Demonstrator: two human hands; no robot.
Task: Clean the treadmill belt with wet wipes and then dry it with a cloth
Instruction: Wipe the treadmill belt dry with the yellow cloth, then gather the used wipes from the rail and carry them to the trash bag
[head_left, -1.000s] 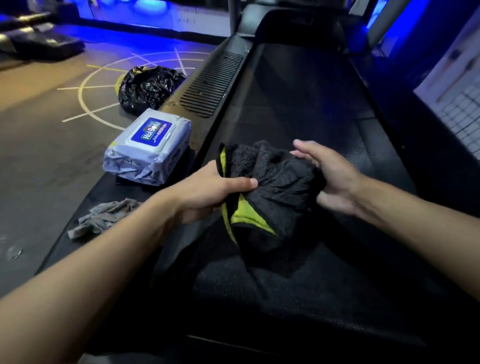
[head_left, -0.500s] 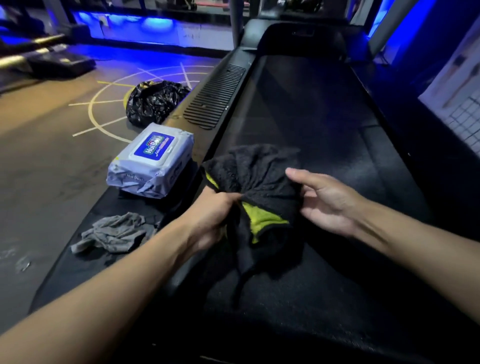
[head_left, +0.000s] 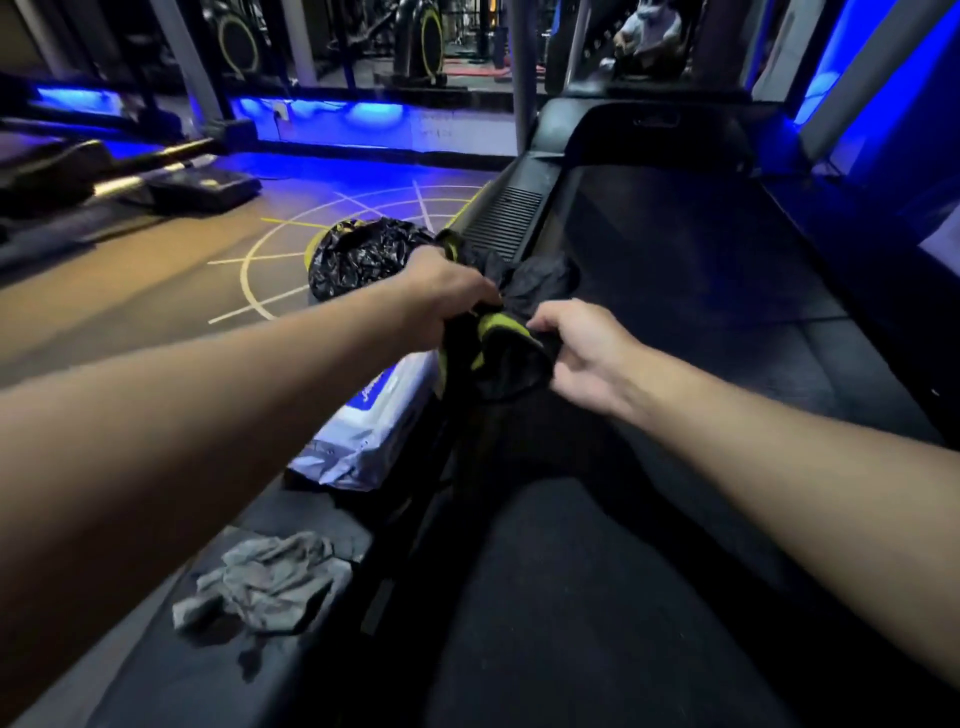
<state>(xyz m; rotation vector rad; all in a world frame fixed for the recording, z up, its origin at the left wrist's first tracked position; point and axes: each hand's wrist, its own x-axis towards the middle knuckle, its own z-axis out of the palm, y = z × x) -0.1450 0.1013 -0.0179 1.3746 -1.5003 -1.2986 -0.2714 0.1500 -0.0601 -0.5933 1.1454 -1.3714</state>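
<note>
The left hand (head_left: 447, 299) grips a bunched part of the cloth (head_left: 511, 358), its fingers curled round the fabric and its back turned to the camera. The right hand (head_left: 587, 353) meets it from the other side, thumb and curled fingers pinching the cloth's near fold, so the two hands sit close together with the cloth gathered between them. The cloth is black with a yellow-green border. One strip of that border shows just beside the right hand's fingertips, and another peeks out above the left hand. A dark lobe of the cloth stands up past the hands. The cloth is held in the air over the left edge of the belt (head_left: 691, 291). Whether any hanging part touches the belt I cannot tell, since black lies on black there. The belt runs dark and flat away from the camera to the hood (head_left: 654, 135) at its far end. On the left rail (head_left: 171, 675) lies a wipes pack (head_left: 374, 436), white with a blue label, partly hidden behind the cloth and the left hand. Nearer the camera on the same rail lies a crumpled grey wipe (head_left: 270, 582), apart from the pack. Farther along the rail is a ribbed grille (head_left: 506, 218). On the floor (head_left: 130, 312) just beside the rail sits a black bag (head_left: 358, 260), on yellow lines painted in a circle. Blue light glows along the base of the far wall.
</note>
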